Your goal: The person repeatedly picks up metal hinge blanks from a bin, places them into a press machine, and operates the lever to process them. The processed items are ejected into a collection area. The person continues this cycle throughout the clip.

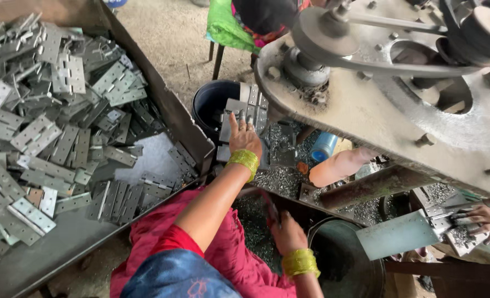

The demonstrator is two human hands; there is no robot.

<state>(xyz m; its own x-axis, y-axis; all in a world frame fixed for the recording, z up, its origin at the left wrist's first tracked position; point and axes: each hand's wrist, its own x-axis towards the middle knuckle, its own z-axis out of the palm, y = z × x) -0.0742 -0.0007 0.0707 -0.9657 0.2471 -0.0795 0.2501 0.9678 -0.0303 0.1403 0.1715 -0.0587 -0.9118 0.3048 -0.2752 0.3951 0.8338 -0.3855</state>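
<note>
Head view: left hand [244,138], fingers extended flat, rests on the upright hinge stack [244,113] leaning at the black bucket [209,102]. Right hand [287,232] hangs low over metal chips [281,179]; its grip cannot be told. Loose hinges fill the tray [162,105] at left.

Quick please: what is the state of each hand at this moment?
Left hand: open, fingers reaching onto grey metal hinge plates.
Right hand: down among metal shavings; grip cannot be told.
</note>
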